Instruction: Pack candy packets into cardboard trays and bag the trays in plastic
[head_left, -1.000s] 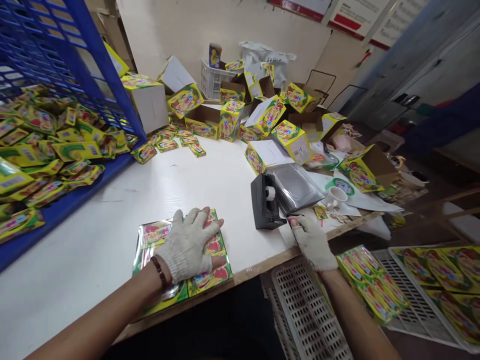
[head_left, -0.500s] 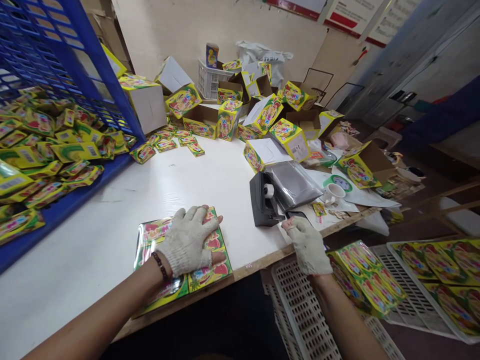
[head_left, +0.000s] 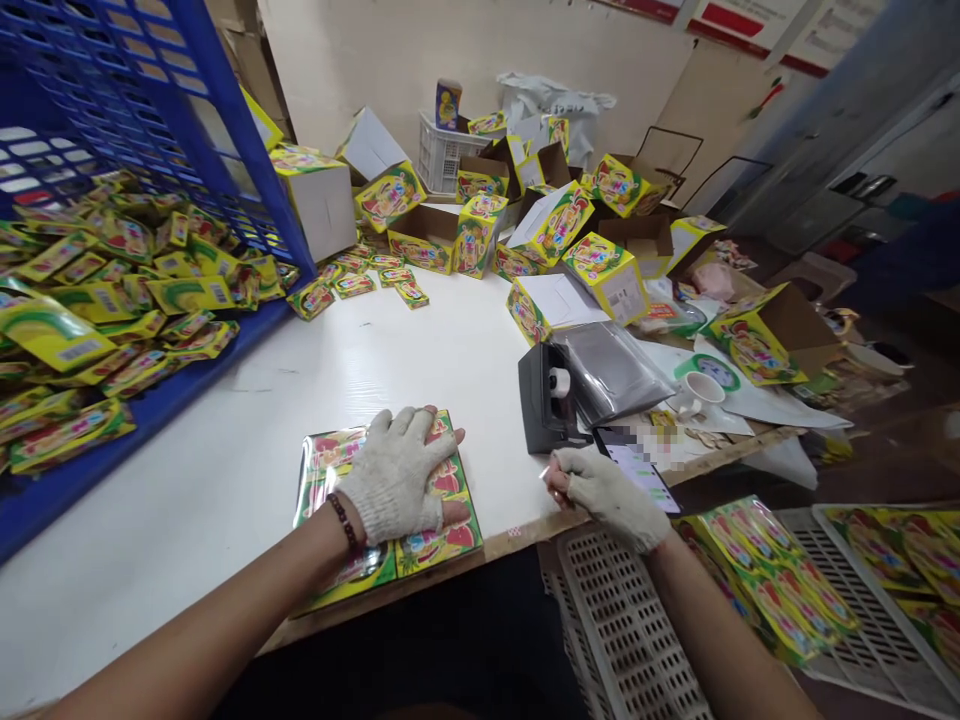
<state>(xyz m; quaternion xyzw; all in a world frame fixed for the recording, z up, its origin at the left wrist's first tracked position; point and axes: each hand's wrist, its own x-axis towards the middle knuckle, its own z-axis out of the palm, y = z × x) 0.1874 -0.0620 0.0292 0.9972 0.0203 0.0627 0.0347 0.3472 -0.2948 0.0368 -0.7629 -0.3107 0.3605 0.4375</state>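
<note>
1. Our left hand (head_left: 397, 480), in a knitted fingerless glove, lies flat and spread wide on the wrapped pack of sachets (head_left: 390, 515). It presses the pack and grips nothing.
2. That pack rests on the white table (head_left: 225, 440) close to the near edge, at about 6 o'clock on the tabletop. Its long axis runs roughly from 7 to 1 o'clock, and our palm covers its middle.
3. Our right hand (head_left: 600, 490) sits at 3 o'clock from the pack, near but apart from it. Its fingers are curled and pinched together on a small strip of tape (head_left: 544, 473), too small to make out well.
4. The pinched fingertips point back toward 9 o'clock, at the pack's right edge. The left hand is already on the pack, so it is the nearer hand.
5. The black tape dispenser (head_left: 547, 405) stands just beyond the right hand, at its 12 o'clock. A phone (head_left: 637, 465) lies beside that hand, at its 2 o'clock.
6. The pack looks glossy under clear film, with yellow-green sachets printed in red fruit colours, laid flat in a tight block.
7. Loose sachets fill the blue crate (head_left: 180, 130) at 10 o'clock, and open cartons (head_left: 555, 225) crowd the far table at 12 to 1 o'clock.
</note>
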